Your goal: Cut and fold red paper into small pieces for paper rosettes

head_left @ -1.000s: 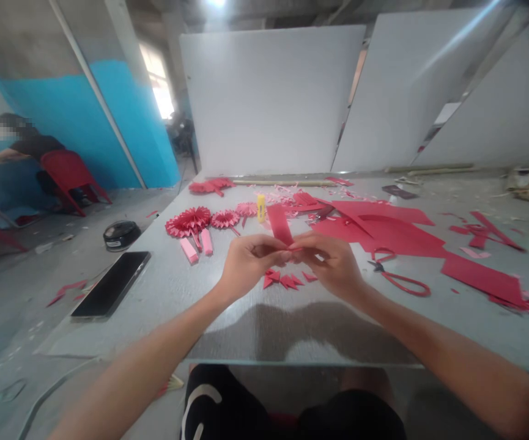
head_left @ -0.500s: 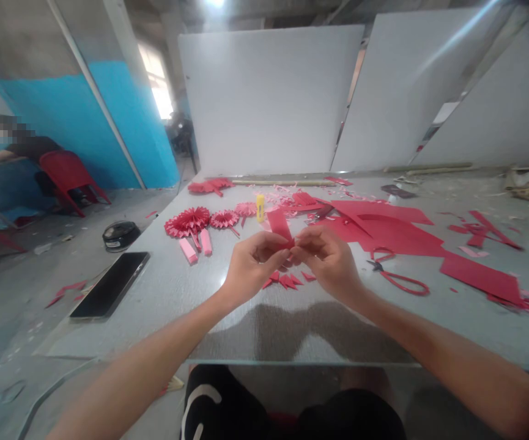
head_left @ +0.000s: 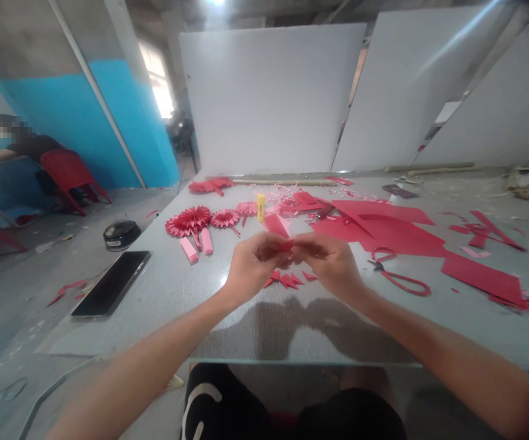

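Between my two hands is a red paper strip (head_left: pixel 276 225), its free end standing up above the fingers. My left hand (head_left: pixel 254 260) is closed, pinching the strip's lower part. My right hand (head_left: pixel 331 260) pinches the same strip from the right, fingertips close to the left ones; the exact fold is hidden. Just below the hands lie small pointed red paper pieces (head_left: pixel 288 281) on the table (head_left: pixel 191 324). A yellow glue stick (head_left: pixel 260 208) stands upright behind the strip. Red-handled scissors (head_left: pixel 402 282) rest to the right of my right hand.
Pleated paper fans (head_left: pixel 189 221) and pink folded strips (head_left: pixel 188 250) lie at left, with a black phone (head_left: pixel 112 284) nearer the edge. Red paper sheets (head_left: pixel 397 229) and scraps cover the right side. Beyond, a person (head_left: pixel 30 142) sits by a red chair (head_left: pixel 65 174).
The strip's upright end has tipped a little lower and to the left. My right fingers have flattened over the paper, and both hands still pinch it.
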### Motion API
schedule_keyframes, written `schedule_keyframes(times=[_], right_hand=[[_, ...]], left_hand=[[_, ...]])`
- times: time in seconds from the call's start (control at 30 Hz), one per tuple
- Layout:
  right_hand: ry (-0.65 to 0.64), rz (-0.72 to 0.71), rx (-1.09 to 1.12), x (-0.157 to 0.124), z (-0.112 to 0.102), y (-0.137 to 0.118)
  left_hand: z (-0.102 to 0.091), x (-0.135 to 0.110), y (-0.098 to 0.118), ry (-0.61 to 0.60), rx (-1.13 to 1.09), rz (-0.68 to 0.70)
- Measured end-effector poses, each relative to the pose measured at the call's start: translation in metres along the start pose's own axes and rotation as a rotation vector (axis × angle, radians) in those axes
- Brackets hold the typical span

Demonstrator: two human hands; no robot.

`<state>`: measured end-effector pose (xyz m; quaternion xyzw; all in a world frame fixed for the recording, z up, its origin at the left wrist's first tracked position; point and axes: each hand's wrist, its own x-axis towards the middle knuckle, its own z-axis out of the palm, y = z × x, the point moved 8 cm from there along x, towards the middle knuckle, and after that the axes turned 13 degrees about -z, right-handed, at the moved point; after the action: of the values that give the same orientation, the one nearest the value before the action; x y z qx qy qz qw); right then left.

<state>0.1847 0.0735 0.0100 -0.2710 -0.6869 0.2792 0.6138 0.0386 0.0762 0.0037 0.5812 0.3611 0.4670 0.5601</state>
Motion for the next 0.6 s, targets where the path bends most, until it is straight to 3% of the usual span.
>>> schedule_keyframes(times=[0.17,0.33,0.6], right_hand=[[0.039,0.063,0.027,0.001,-0.002,0.003],[-0.069,0.149,0.019,0.001,0.003,0.011],[-0.132,0.093,-0.107,0.000,0.006,0.008]], left_hand=[[0.001,-0.002,0.006,-0.001,0.094,0.056],[0.003,-0.005,0.011,-0.012,0.248,0.116],[0.001,-0.003,0.006,0.014,0.253,0.083]])
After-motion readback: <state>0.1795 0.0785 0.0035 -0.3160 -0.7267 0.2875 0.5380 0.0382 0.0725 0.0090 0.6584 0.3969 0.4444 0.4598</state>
